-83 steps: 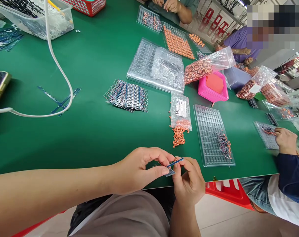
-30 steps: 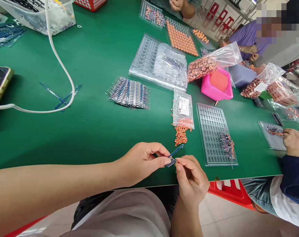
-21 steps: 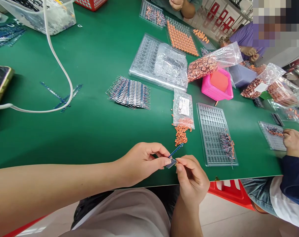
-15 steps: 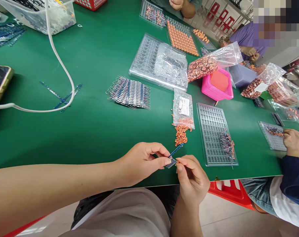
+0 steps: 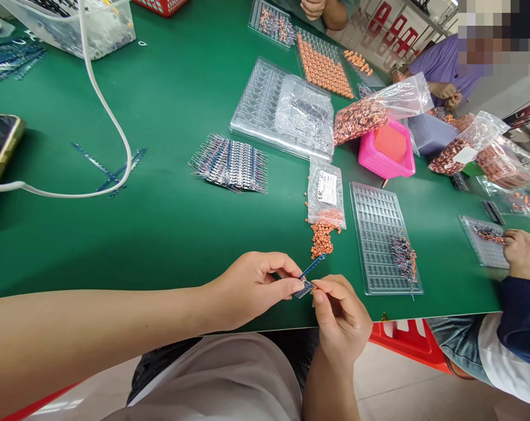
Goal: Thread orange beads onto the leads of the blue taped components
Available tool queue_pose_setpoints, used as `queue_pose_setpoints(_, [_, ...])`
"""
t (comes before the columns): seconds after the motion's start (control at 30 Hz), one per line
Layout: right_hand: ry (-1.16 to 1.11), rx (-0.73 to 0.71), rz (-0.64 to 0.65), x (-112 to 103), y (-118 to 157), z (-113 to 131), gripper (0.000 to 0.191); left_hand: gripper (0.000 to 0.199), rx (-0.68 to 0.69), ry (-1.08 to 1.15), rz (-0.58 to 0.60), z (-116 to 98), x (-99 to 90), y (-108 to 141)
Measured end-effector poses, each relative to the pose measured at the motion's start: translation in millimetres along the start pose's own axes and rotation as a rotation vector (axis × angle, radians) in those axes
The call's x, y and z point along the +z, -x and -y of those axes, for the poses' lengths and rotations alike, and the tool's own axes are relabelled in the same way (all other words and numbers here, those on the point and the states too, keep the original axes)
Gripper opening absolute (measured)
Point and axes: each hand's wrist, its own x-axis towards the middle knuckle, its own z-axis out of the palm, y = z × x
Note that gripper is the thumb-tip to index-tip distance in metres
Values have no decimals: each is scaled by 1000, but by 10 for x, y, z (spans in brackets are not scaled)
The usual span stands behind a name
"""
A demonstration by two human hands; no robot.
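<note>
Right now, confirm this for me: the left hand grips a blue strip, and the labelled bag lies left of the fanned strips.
Not quite: in the head view, the labelled bag lies right of the fanned strips. The left hand does grip a blue strip.

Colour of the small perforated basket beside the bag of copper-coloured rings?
The perforated basket is bright pink; it shows best in the head view.

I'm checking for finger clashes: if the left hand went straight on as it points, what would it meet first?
Probably the right hand, whose fingers are just past the small blue board that the left hand holds, though depth is unclear.
</note>
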Motion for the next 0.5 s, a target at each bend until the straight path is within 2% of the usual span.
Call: queue_pose_setpoints(0.5, [-136, 166, 133, -85, -48, -22, 13, 16, 3, -28, 25, 68, -11, -30])
